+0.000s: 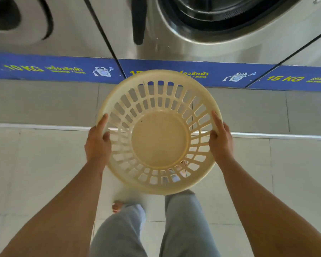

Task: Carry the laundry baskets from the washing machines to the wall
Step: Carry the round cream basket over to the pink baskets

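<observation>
A round cream plastic laundry basket [159, 140] with slotted sides hangs in the air in front of me, and it holds nothing. My left hand [97, 143] grips its left rim, thumb along the edge. My right hand [220, 140] grips the right rim the same way. The basket is level with its mouth facing up at me. Steel washing machines stand just beyond it: one [220, 25] with a dark round door straight ahead, another [35, 34] to the left.
A blue band [54, 68] with yellow "10 KG" and "15 KG" lettering runs along the machines' base. A raised grey step [44, 106] with a metal edge lies before them. Pale floor tiles [26, 173] spread below. My legs in grey trousers [182, 229] and a bare foot [117, 205] show underneath.
</observation>
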The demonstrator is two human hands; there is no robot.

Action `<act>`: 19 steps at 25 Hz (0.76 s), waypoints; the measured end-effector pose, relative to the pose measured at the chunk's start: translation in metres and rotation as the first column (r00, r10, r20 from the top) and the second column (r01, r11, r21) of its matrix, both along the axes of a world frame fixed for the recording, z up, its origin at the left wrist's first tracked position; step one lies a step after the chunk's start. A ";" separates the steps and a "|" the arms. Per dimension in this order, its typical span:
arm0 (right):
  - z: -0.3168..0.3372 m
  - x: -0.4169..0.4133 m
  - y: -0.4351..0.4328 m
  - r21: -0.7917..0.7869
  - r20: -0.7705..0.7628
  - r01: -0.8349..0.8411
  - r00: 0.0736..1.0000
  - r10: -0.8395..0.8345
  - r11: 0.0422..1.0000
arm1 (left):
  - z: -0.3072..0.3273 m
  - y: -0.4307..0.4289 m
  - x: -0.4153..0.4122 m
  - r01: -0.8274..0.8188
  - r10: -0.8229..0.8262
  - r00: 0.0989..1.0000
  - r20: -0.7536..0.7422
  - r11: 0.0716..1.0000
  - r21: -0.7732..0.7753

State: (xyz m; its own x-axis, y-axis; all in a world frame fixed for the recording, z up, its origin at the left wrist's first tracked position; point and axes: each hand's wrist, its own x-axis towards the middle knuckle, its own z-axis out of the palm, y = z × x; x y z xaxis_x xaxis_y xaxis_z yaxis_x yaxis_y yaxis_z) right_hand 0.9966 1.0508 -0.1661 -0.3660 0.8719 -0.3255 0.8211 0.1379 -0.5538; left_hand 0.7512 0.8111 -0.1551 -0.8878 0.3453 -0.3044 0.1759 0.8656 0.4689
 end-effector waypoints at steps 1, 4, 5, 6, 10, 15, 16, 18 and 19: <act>0.013 -0.008 -0.019 -0.002 0.004 -0.017 1.000 0.017 1.000 | 0.014 -0.024 -0.004 -0.022 0.022 1.000 -0.005 1.000 0.004; 0.048 -0.035 -0.076 0.000 -0.012 -0.082 0.997 0.082 0.997 | 0.051 -0.098 -0.013 -0.095 0.096 0.995 -0.007 0.995 0.008; 0.056 -0.044 -0.093 0.005 -0.019 -0.105 0.994 0.106 0.994 | 0.061 -0.119 -0.014 -0.129 0.129 0.992 -0.006 0.992 0.014; 0.066 -0.055 -0.113 0.014 -0.028 -0.141 0.990 0.141 0.990 | 0.074 -0.144 -0.016 -0.174 0.175 0.985 -0.008 0.984 0.022; 0.099 -0.108 -0.190 0.036 -0.057 -0.267 0.962 0.268 0.963 | 0.112 -0.243 -0.022 -0.367 0.370 0.928 -0.033 0.927 0.081; 0.129 -0.180 -0.275 0.025 -0.105 -0.443 0.890 0.443 0.896 | 0.145 -0.353 -0.031 -0.537 0.544 0.837 -0.059 0.838 0.097; 0.134 -0.197 -0.292 0.023 -0.106 -0.484 0.869 0.483 0.875 | 0.149 -0.375 -0.034 -0.572 0.579 0.813 -0.054 0.813 0.105; 0.141 -0.233 -0.323 0.023 -0.112 -0.567 0.817 0.566 0.823 | 0.155 -0.414 -0.041 -0.647 0.653 0.756 -0.038 0.755 0.111; 0.142 -0.252 -0.338 0.026 -0.117 -0.606 0.788 0.604 0.795 | 0.158 -0.432 -0.046 -0.680 0.687 0.726 -0.039 0.725 0.109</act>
